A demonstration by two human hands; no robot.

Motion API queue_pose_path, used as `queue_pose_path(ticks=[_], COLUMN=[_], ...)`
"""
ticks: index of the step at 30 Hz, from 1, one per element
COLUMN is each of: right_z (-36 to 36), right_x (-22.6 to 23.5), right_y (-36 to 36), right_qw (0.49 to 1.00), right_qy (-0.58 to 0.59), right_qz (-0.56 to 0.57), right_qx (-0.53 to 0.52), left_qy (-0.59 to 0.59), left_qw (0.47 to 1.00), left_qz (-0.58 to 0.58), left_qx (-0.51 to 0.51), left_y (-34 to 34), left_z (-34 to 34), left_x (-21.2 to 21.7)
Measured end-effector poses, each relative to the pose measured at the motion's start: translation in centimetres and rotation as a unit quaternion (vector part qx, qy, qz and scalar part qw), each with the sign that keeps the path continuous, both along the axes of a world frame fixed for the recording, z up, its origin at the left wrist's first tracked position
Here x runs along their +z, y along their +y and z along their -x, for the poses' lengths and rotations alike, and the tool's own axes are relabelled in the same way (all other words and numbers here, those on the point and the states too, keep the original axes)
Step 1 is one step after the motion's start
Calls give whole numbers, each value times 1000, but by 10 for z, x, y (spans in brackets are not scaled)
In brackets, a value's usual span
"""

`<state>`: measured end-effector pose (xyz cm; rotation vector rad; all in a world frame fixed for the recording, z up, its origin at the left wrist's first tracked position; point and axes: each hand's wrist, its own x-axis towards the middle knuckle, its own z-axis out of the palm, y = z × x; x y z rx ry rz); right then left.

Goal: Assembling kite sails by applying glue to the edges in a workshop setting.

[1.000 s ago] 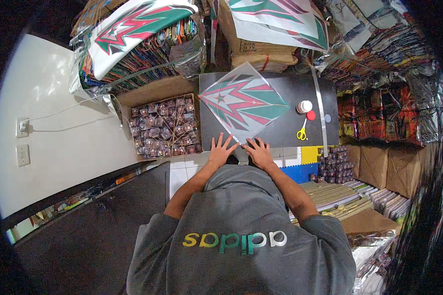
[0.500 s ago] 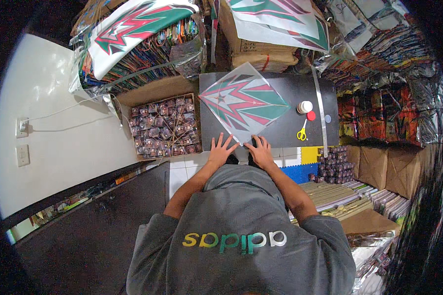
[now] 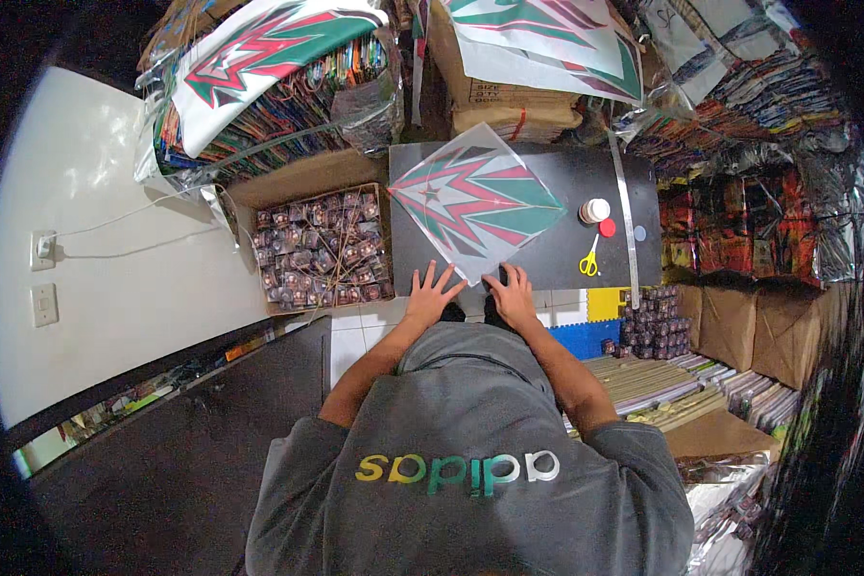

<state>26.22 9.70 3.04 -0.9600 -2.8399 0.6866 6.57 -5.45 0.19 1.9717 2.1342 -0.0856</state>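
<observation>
A diamond-shaped kite (image 3: 480, 206) of thin white sheet, printed in green, red and grey, lies flat on a dark table (image 3: 418, 252). Its near corner points at me, close to the table's front edge. My left hand (image 3: 433, 296) rests at the lower left edge of the kite, fingers spread, the thumb reaching to that corner. On the other side of the corner, my right hand (image 3: 513, 296) touches the lower right edge with its thumb and fingers apart. Right of the kite lie yellow-handled scissors (image 3: 588, 261), a small white-capped jar (image 3: 595, 210) and a red lid (image 3: 607, 228).
A long metal ruler (image 3: 625, 206) lies along the right of the table, beside a grey-blue disc (image 3: 640, 232). An open carton (image 3: 307, 178) of small wrapped packs adjoins the left side. Stacked printed sheets (image 3: 547, 43) and bundles stand behind. Wrapped stacks (image 3: 739, 226) stand at right.
My right hand has moved slightly right, away from the kite's near corner, and its thumb has drawn back. The left hand and kite stay almost in place.
</observation>
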Motion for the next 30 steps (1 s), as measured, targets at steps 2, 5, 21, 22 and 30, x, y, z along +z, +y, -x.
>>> queue_pose_path(ticks=[2,5,21,22,30], right_z=[0,1,-1,-1,1], right_x=[-1,1,-1,-1,-1], right_y=[0,-1,6,5,10], right_qw=[1000,1000,999,999,998], right_qy=[-8,-17,4,-1,19], right_qz=[-5,-4,12,7,11], right_qx=[5,6,-34,-35,-57], left_qy=[-12,-5,-6,-4,35], left_qw=[1000,1000,999,1000,999], left_qz=[26,26,33,16,13], left_qx=[1,1,-4,-4,-16], left_y=[1,1,2,2,0], left_z=[0,0,1,1,2], left_x=[3,2,3,5,-1])
